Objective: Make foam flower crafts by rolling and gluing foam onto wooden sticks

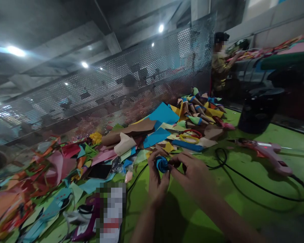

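A small blue rolled paper flower point(162, 164) is held up over the green table between both hands. My left hand point(155, 180) is closed around its left side and underside. From the right, my right hand point(188, 168) pinches the flower's edge between thumb and fingers. Just beyond the hands lie a blue-handled cutter point(187, 145) and scissors with red and yellow handles point(190, 136). To the right a pink glue gun point(271, 153) rests on its side, its black cord looping toward me.
Colored paper scraps point(58, 165) cover the table's left side, with a dark phone point(100, 171) among them. Finished paper cones point(197, 106) are heaped at the back. A black bucket point(259, 111) stands back right. Behind runs a perforated metal screen point(142, 74); a person point(220, 67) works beyond.
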A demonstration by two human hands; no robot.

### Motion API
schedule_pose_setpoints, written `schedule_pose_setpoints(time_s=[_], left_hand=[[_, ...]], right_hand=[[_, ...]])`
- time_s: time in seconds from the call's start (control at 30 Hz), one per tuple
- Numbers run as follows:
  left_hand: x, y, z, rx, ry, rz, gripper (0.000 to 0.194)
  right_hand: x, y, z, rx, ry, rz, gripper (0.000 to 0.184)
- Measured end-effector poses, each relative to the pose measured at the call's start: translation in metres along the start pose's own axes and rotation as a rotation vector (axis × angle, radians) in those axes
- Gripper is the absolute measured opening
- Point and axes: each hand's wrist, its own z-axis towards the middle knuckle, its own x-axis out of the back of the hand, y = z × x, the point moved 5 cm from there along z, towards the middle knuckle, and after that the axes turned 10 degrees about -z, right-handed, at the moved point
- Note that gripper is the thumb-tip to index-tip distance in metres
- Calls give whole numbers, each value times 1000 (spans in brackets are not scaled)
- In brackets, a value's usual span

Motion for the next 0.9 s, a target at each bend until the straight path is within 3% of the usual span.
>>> schedule_pose_setpoints(time_s=[0.2, 0.37, 0.73, 0.9], left_hand=[[3, -3, -3, 27, 22, 12, 50], [4, -3, -4, 40, 16, 38, 53], [6, -4, -5, 39, 12, 46, 54], [7, -3, -6, 3, 3, 69, 53]], right_hand=[[4, -6, -2, 72, 49, -133, 10], [5, -9, 0, 119, 1, -197, 13], [3, -10, 1, 99, -43, -258, 16], [6, -12, 1, 115, 20, -292, 13]])
